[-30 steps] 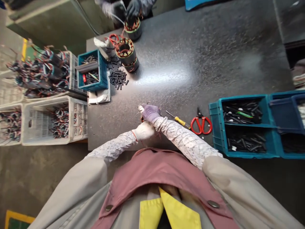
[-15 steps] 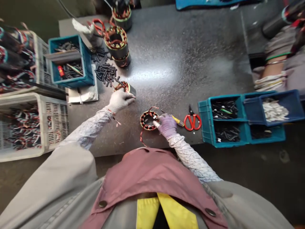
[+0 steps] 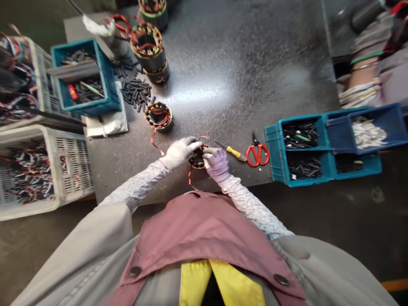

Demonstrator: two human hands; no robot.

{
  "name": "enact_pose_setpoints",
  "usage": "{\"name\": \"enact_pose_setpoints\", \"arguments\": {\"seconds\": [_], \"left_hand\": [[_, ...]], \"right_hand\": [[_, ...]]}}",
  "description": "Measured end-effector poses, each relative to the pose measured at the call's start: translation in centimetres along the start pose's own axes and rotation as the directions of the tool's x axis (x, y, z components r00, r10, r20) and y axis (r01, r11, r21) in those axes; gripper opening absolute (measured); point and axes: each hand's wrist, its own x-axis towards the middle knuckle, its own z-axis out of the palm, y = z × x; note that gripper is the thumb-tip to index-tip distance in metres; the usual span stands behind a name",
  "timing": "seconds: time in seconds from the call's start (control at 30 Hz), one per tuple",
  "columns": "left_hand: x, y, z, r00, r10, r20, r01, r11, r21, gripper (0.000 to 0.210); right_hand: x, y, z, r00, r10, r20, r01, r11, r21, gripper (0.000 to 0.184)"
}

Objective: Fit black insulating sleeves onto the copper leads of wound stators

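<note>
showing both hands grasping one wound stator (image 3: pixel 198 158): left hand (image 3: pixel 179 151) and right hand (image 3: pixel 217 164) closed on its rim, screwdriver (image 3: pixel 231 151) just right.

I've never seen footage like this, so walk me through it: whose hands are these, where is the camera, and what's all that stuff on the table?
The camera sits on a person's head and looks down, so the apron and sleeves at the bottom are their own. Their left hand wears a white glove, their right hand a purple one. Both touch a small motor stator, a ring wound with copper wire, near the edge of the dark table. A second stator lies further off, with taller ones behind it. Beside the right hand are a yellow-handled screwdriver and red scissors. The blue bins hold small black tubes, and the white crates hold wired parts.
</note>
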Motion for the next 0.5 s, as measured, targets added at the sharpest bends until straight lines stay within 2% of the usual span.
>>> {"name": "enact_pose_setpoints", "arguments": {"seconds": [0.07,0.13,0.23,0.33,0.4,0.5], "left_hand": [[0.6,1.7,1.6,0.995,0.079,0.054,-0.084,0.99,0.114,0.043],[1.4,2.8,2.6,0.993,0.085,0.082,-0.1,0.977,0.186,0.039],[2.1,3.6,3.0,0.996,-0.001,0.09,-0.021,0.969,0.246,0.035],[2.3,3.9,2.5,0.99,-0.101,0.096,0.069,0.953,0.295,0.036],[2.3,4.1,1.7,0.982,-0.142,0.125,0.098,0.947,0.307,0.04],[2.4,4.6,0.6,0.959,-0.226,0.172,0.166,0.937,0.307,0.04]], "right_hand": [[-0.8,0.8,-0.3,0.997,0.041,-0.062,-0.042,0.999,-0.005,0.024],[-1.2,1.3,-0.7,0.994,0.089,-0.061,-0.09,0.996,-0.013,0.026],[-1.0,1.3,-1.5,0.991,0.054,0.125,-0.047,0.997,-0.062,0.032],[-0.4,0.3,-2.4,0.943,0.007,0.334,0.044,0.989,-0.145,0.037],[-0.3,-0.6,-3.0,0.913,-0.015,0.408,0.098,0.978,-0.183,0.038],[-0.6,-1.3,-3.4,0.894,-0.053,0.445,0.154,0.969,-0.195,0.041]]}}
